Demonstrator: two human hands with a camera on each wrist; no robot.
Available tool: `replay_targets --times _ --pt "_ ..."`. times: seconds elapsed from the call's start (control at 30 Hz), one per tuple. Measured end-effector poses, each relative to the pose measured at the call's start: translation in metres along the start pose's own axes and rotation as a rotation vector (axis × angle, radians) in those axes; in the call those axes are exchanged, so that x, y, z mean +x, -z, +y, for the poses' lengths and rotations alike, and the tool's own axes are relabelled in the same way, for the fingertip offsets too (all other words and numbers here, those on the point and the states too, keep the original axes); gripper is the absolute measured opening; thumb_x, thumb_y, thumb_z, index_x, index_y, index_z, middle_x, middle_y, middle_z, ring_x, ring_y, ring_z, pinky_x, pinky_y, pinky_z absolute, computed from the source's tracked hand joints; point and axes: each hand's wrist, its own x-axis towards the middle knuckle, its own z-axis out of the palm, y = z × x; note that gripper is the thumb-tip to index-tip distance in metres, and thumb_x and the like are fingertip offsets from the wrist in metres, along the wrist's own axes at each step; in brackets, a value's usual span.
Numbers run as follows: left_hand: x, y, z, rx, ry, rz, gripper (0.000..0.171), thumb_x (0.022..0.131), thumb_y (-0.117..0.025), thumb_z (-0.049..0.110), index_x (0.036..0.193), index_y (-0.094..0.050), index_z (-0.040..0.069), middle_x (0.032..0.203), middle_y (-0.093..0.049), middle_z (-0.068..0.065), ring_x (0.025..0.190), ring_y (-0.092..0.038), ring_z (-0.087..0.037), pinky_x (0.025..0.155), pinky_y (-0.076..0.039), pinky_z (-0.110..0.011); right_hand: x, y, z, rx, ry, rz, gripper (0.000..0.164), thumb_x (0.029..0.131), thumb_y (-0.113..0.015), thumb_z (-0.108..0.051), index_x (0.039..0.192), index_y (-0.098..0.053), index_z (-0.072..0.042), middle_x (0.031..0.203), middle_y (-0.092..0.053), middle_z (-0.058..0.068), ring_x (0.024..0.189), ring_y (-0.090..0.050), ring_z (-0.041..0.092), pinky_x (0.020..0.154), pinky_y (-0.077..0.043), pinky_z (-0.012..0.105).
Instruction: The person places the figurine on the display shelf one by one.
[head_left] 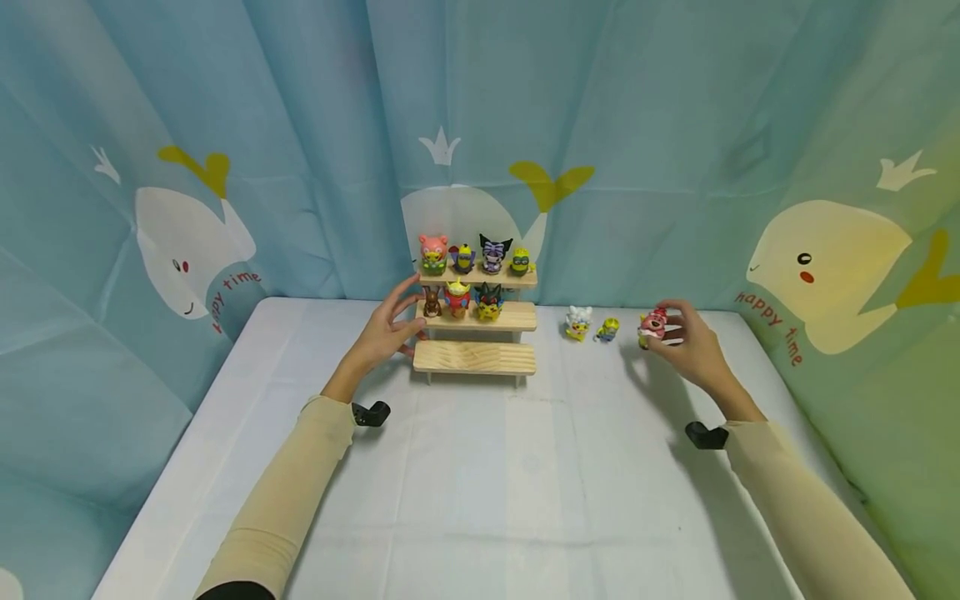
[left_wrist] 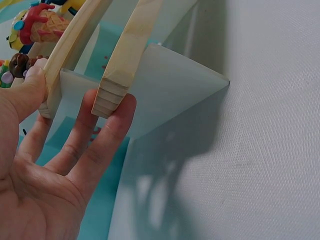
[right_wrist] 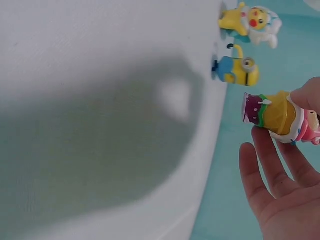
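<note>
My left hand [head_left: 386, 329] holds the left end of a three-tier wooden display stand [head_left: 474, 357]. In the left wrist view, its thumb lies against one board while fingertips [left_wrist: 129, 104] touch the end of another. A pink-headed toy figure [head_left: 653, 323] is pinched between the thumb and fingers of my right hand [head_left: 693, 346], at the right of the table. The right wrist view shows this figure's yellow body [right_wrist: 278, 114] and purple base. Beside it stand a small yellow-and-blue minion figure [head_left: 607, 330] and a white-hooded yellow figure [head_left: 578, 322].
Several figures stand on the top tier, among them a pink one [head_left: 433, 254] and a dark-eared one [head_left: 495, 253]. The middle tier bears a brown figure [head_left: 432, 302], a red-and-yellow one [head_left: 457, 298] and a dark-hooded yellow one [head_left: 490, 302]. A blue whale-print curtain [head_left: 315, 125] surrounds the white table [head_left: 480, 483].
</note>
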Motion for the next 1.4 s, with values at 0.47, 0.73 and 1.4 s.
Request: replay_targets --times 0.47,0.73,1.4 --pt "0.000 0.000 0.001 0.012 -0.011 0.006 0.076 0.104 -0.063 0.014 0.162 -0.025 0.044 0.164 -0.033 -0.010 0.088 -0.074 -0.025 0.063 -0.057 -0.066 -0.010 0.011 -0.018 0.097 0.063 0.026 0.066 0.092 -0.075 -0.001 0.150 -0.042 -0.002 0.126 -0.062 0.033 0.089 -0.056 -0.013 0.072 -0.049 0.005" --pt "0.001 -0.001 0.002 0.017 -0.006 0.012 0.076 0.104 -0.063 0.013 0.162 -0.025 0.043 0.165 -0.032 -0.010 0.090 -0.073 -0.031 0.064 -0.057 -0.066 -0.014 0.016 -0.074 0.161 0.151 0.032 0.062 0.089 -0.070 0.012 0.144 -0.043 0.008 0.119 -0.063 0.037 0.089 -0.060 -0.008 0.075 -0.050 0.005" --pt "0.001 -0.001 0.001 0.004 0.011 0.013 0.076 0.104 -0.062 0.012 0.162 -0.025 0.045 0.164 -0.033 -0.008 0.088 -0.074 -0.026 0.065 -0.055 -0.069 0.012 -0.009 -0.140 0.270 0.257 -0.019 0.059 0.088 -0.070 0.014 0.142 -0.050 0.003 0.118 -0.066 0.030 0.094 -0.065 0.001 0.080 -0.053 0.012"
